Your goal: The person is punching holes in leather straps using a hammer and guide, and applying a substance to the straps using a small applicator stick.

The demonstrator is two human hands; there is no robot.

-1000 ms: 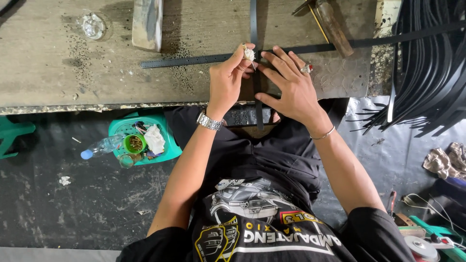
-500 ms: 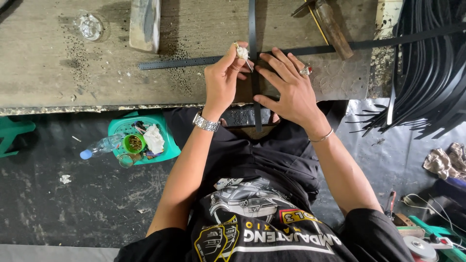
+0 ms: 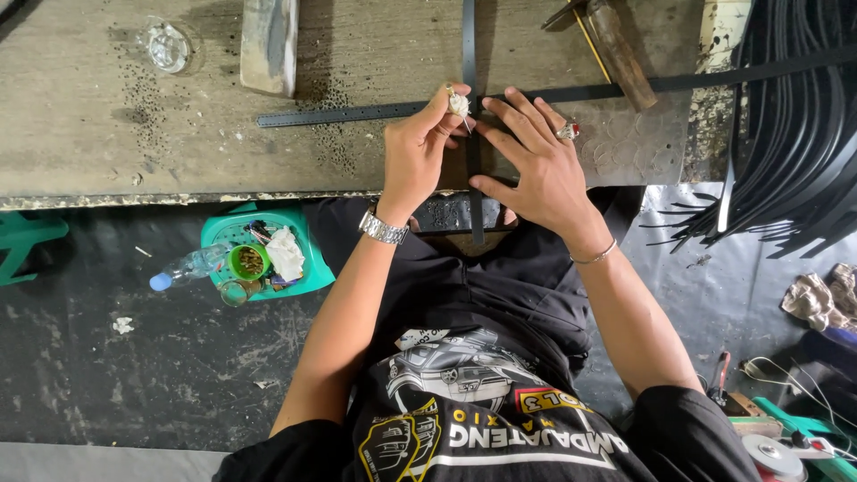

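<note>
A long black perforated strap (image 3: 357, 113) lies across the worn wooden bench (image 3: 107, 134), and a second black strip (image 3: 469, 45) crosses it at right angles. My left hand (image 3: 415, 156), with a metal watch on the wrist, pinches a small whitish-headed pointed tool (image 3: 459, 103) right at the crossing. My right hand (image 3: 540, 165), wearing a ring and a thin bracelet, lies flat with spread fingers on the strips just beside the tool. A dark metal block (image 3: 451, 214) sits under the strip at the bench's near edge.
A wooden block (image 3: 268, 36), a glass dish (image 3: 167, 45) and a hammer (image 3: 616, 40) lie at the far side of the bench. A green stool (image 3: 308, 268) with small pots and a bottle (image 3: 183, 268) stands at left. A bundle of black straps (image 3: 794, 134) hangs at right.
My left hand's fingers shifted the small tool slightly left and then back to the crossing. My right hand has stayed flat on the strips.
</note>
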